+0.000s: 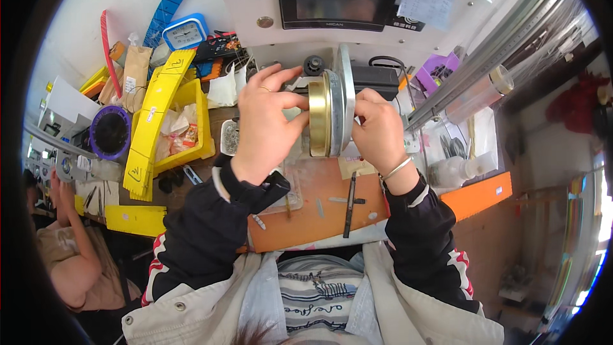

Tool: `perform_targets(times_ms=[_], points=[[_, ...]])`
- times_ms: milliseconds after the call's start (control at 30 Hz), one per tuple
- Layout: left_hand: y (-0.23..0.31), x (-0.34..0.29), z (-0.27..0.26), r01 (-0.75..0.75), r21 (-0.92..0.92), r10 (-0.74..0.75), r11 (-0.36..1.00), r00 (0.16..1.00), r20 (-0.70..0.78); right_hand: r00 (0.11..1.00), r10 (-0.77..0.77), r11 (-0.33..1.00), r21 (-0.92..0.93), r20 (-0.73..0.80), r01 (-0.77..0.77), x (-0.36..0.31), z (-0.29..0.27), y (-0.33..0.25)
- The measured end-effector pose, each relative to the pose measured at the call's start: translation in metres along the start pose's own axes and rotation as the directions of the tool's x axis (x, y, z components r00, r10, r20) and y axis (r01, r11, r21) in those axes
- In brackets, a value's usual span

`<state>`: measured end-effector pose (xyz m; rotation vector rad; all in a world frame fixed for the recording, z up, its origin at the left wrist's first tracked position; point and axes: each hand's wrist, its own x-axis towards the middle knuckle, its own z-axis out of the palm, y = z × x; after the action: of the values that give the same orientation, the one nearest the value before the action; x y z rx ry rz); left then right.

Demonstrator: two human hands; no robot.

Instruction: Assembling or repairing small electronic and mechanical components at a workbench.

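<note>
In front of me stands a round metal piece on edge, with a brass-coloured ring (317, 117) on its left side and a silver-grey plate (347, 96) on its right. My left hand (265, 121) has its thumb and bent fingers at the ring's left side, gripping there. On the other side my right hand (378, 131) is closed, with thumb and index finger pressed together against the plate's right face. Anything small in that pinch is hidden. Behind the piece rises a white machine (246, 0) with a dark screen (338, 1).
An orange board (294, 227) with a black pen-like tool (350, 207) lies below my hands. To the left are a yellow bin (207, 131), a long yellow strip (153, 124) and a blue clock (185, 32). A metal rail slants at right. Another person (76, 262) sits at far left.
</note>
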<state>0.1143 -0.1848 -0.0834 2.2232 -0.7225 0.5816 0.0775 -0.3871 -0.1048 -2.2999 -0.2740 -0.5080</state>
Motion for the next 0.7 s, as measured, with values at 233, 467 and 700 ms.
perform_targets(times_ms=[233,467,700], points=[[0.029,-0.009,-0.056,-0.043,-0.108,0.036,0.993,0.997,-0.066,0.968,0.251,0.929,0.28,0.01,-0.244,-0.048,-0.059,-0.037],[0.081,-0.006,-0.064,-0.355,-0.271,0.414,0.895,0.886,0.208,1.0,0.021,0.917,0.398,0.004,-0.02,-0.072,-0.087,-0.081],[0.099,-0.005,-0.06,-0.286,-0.362,0.374,0.887,0.905,0.202,0.999,-0.041,0.947,0.318,-0.017,0.045,-0.074,-0.1,-0.086]])
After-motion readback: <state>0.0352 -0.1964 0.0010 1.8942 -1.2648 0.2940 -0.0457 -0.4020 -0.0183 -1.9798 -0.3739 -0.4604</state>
